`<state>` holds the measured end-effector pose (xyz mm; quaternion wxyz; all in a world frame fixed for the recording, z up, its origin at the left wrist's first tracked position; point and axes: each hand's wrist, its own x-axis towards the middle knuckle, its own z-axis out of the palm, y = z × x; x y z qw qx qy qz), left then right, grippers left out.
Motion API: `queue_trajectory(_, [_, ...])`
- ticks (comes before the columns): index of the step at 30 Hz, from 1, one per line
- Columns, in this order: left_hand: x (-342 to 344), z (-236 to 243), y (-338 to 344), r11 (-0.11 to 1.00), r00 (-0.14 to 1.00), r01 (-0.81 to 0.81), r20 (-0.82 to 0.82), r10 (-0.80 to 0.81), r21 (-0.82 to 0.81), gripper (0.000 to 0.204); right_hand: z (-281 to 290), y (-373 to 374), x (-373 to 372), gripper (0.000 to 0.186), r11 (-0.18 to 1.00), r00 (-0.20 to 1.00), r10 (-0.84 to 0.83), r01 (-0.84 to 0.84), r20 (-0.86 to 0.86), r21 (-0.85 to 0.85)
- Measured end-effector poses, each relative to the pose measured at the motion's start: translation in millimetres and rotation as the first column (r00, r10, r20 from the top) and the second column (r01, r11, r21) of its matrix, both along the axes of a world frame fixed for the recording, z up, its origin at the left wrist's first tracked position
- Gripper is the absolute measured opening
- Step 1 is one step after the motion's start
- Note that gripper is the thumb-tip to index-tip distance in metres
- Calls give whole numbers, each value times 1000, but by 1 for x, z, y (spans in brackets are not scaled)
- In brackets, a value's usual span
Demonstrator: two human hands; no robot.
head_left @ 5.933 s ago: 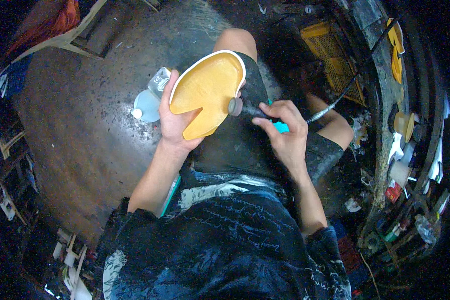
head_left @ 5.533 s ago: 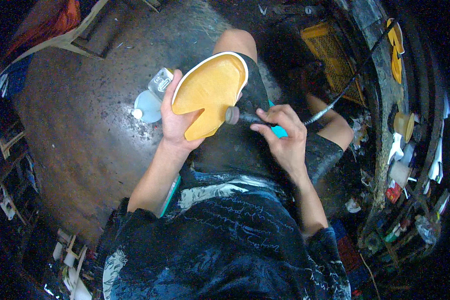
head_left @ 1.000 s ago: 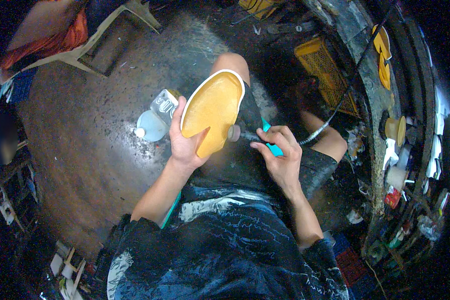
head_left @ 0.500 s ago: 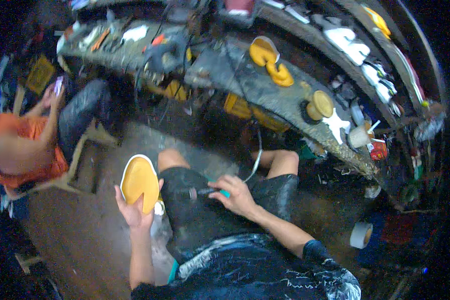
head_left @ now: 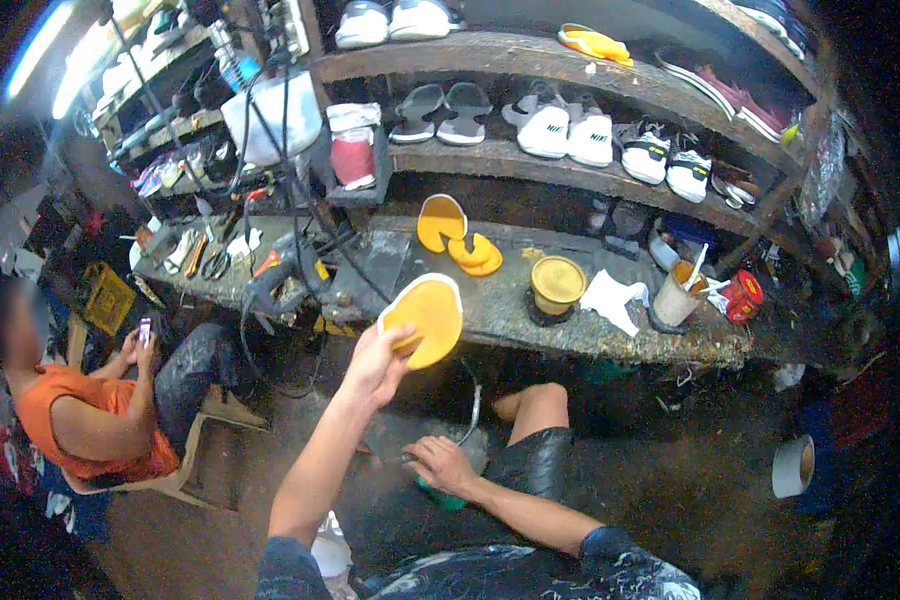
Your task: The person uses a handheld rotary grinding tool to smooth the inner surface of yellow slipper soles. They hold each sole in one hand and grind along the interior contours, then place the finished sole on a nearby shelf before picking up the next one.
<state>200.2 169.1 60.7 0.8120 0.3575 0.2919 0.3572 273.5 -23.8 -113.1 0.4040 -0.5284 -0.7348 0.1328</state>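
Observation:
My left hand (head_left: 378,362) is raised towards the bench, its thumb and fingers closed on the edge of a yellow sole piece (head_left: 434,315). This piece is flat and rounded, with a pale rim and a V-shaped notch. Low over my lap, my right hand (head_left: 442,465) is closed round a hand grinder, mostly hidden by my fingers, with a hose (head_left: 473,412) rising beside it. On the bench, beyond my left hand, lie a similar notched yellow piece (head_left: 440,221) and some curved yellow pieces (head_left: 477,257).
Along the bench (head_left: 510,318) stand a yellow-topped tub (head_left: 557,285), a white cloth (head_left: 615,302), a cup with sticks (head_left: 676,300) and a red can (head_left: 744,296). Shelves above hold several shoes (head_left: 543,133). Cables (head_left: 293,170) hang at left. A seated person (head_left: 100,415) holds a phone.
My left hand has moved up and right with the yellow sole piece, which is now before the bench. My right hand is lower in the picture. The view has tilted up, showing the shelves.

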Motion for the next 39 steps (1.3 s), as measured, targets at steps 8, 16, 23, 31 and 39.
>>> queue_trajectory(8, [155,0,163,964,949,-261,-170,265,45,37,7,-1,4,31,996,990,36,-47,-134,-81])
queue_trajectory(16, [170,-40,213,909,456,-55,-800,391,413,48,8,0,1,31,994,984,26,-45,-176,-102])
queue_trajectory(23, [202,-36,260,865,629,-230,-611,482,446,21,3,2,-2,29,991,988,31,-51,-154,-127])
queue_trajectory(31, [202,-23,182,584,217,379,-682,698,718,87,-6,7,-1,30,981,988,4,-34,-154,-192])
queue_trajectory(39, [173,-4,147,770,562,279,-748,353,574,45,-5,5,1,32,985,991,33,-55,-132,-165])
